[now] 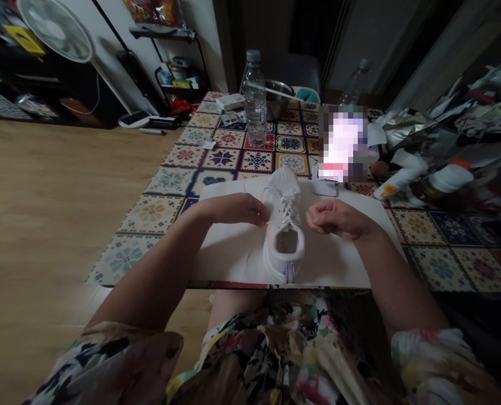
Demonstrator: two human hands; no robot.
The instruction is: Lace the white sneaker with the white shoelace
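A white lace-up sneaker (pixel 284 185) rests on a white sheet (pixel 229 259), toe pointing away from me and heel with a purple tab close to the table's front edge. Its white shoelace (pixel 290 209) runs criss-cross up to the ankle opening. On the left side of the shoe, my left hand (pixel 246 209) pinches one lace end between thumb and fingers. My right hand (pixel 334 218) is closed at the other side, level with the top of the lacing, and the other lace end runs into its fingers.
Behind the shoe stand a lit, blurred phone (pixel 342 146) and a clear plastic bottle (pixel 255 101), with a metal bowl (pixel 280 90) farther back. A spray can (pixel 402 177), a white-lidded jar (pixel 439 183) and heaped clutter crowd the right. A patterned cloth (pixel 170 180) covers the table.
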